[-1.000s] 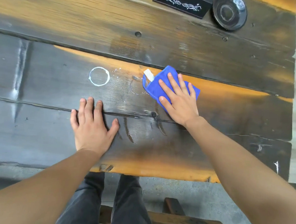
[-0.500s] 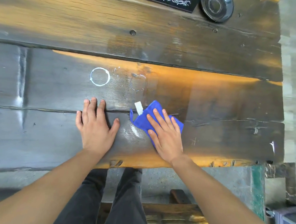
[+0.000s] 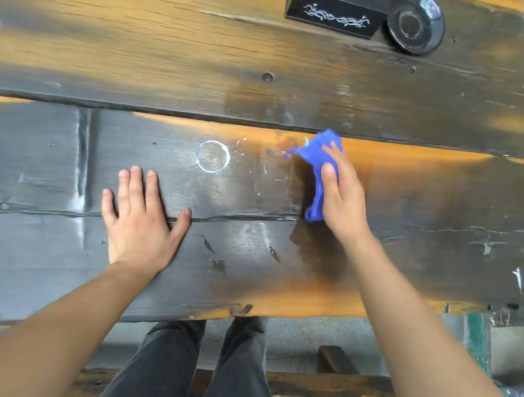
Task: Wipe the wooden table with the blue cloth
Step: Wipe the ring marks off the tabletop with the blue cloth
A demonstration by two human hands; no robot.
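Under me runs a dark, weathered wooden table (image 3: 386, 92) made of broad planks with orange-brown patches and a long crack across the near board. At its far edge I can see a black box (image 3: 336, 11) with a pale scroll pattern, and just beside it, to the right, a round black dish (image 3: 415, 21). A white ring mark (image 3: 212, 156) sits on the middle plank, with small white flecks near it. My left hand (image 3: 141, 217) lies flat on the wood, fingers spread, grasping nothing. My right hand (image 3: 336, 197) presses down on the blue cloth (image 3: 314, 157), which is bunched under the palm and fingers to the right of the ring; whether the fingers actually clutch it I cannot tell. A wet sheen darkens the wood just beside the cloth.
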